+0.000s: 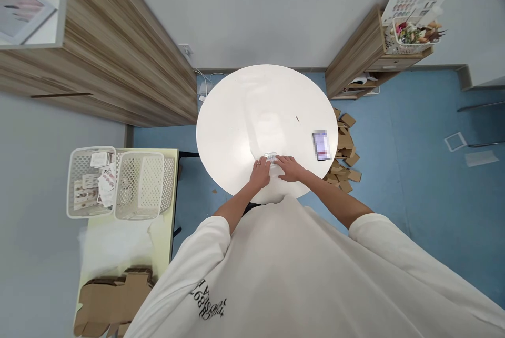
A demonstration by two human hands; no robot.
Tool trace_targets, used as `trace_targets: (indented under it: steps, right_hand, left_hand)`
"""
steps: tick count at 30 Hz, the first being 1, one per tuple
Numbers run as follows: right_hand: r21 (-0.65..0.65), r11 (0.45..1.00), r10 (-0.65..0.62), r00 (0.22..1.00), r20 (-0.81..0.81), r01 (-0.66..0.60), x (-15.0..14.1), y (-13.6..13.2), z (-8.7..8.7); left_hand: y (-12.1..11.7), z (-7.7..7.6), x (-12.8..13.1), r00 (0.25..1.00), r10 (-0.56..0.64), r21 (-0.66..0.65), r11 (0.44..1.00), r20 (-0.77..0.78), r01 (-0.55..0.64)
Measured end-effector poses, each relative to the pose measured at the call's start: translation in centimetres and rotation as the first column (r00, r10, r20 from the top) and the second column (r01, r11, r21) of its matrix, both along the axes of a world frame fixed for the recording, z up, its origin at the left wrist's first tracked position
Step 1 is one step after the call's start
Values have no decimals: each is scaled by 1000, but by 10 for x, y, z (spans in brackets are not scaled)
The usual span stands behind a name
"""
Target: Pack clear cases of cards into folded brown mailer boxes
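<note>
A small, shiny, crinkled clear plastic packet [271, 157] lies near the front edge of the round white table [236, 101]. My left hand [260, 171] grips it from the left, fingers bent at its edge and a ring on one finger. From the right, my right hand [291, 168] has its fingertips closed on the packet's other side, with the thumb lower down. What is inside the packet is too small to make out. Right of my hands, a purple item with a blurred face [322, 145] rests on the table.
At the left, a side table [169, 211] bears two white plastic baskets [139, 211], one with cards and packets, and flattened cardboard [114, 301]. Cardboard boxes [345, 143] lie on the floor to the right. Wooden cabinets [158, 64] stand along the wall.
</note>
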State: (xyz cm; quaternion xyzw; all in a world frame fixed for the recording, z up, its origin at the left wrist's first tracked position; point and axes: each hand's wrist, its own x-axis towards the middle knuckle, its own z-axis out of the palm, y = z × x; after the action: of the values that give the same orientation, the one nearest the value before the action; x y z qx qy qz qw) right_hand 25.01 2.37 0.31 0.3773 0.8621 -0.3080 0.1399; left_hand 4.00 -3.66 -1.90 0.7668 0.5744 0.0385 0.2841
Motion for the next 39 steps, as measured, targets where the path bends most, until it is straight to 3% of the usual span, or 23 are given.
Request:
trace_targets:
  steps: [3, 9, 14, 18, 21, 24, 27, 30, 39]
  right_hand:
    - [31, 999, 16, 999, 45, -18, -3, -11, -8]
    - [111, 994, -13, 996, 90, 3, -9, -30, -17]
    - [173, 983, -71, 995, 74, 57, -17, -33, -18]
    - [137, 987, -89, 996, 21, 85, -14, -27, -18]
    - [110, 989, -98, 995, -16, 99, -8, -21, -16]
    - [94, 991, -97, 995, -33, 99, -4, -19, -15]
    - [90, 991, -99, 994, -37, 102, -2, -19, -16]
    - [98, 989, -109, 993, -42, 112, -2, -21, -17]
    - [171, 982, -68, 994, -89, 82, -8, -20, -18]
  left_hand:
    - [-9, 2, -5, 999, 42, 17, 999, -30, -42]
    - [-16, 10, 4, 954, 290, 2, 957, -73, -290]
    - [-15, 17, 4, 983, 180, 44, 983, -42, -178]
    - [-16, 14, -1, 944, 313, -19, 948, -105, -317]
    - [-14, 12, -5, 930, 337, -58, 936, -146, -348]
    - [-12, 13, -12, 953, 253, -59, 962, -169, -266]
    - [-11, 15, -22, 979, 76, 18, 997, -190, -74]
    - [-13, 16, -32, 973, -68, 88, 992, -220, 89]
    - [-9, 9, -44, 963, -142, 170, 968, -227, 183]
